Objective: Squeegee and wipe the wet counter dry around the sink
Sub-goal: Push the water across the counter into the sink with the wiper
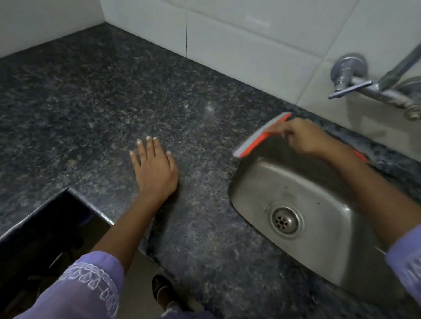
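A dark speckled granite counter surrounds a steel sink with a round drain. My right hand grips an orange squeegee with a pale blade, held at the sink's far left corner, its blade along the counter edge there. The orange handle end shows past my wrist. My left hand lies flat on the counter left of the sink, fingers spread, holding nothing.
White wall tiles back the counter. A chrome wall tap with a lever sticks out above the sink's far right. The counter has a cut-out front edge at the left, with the floor and my foot below.
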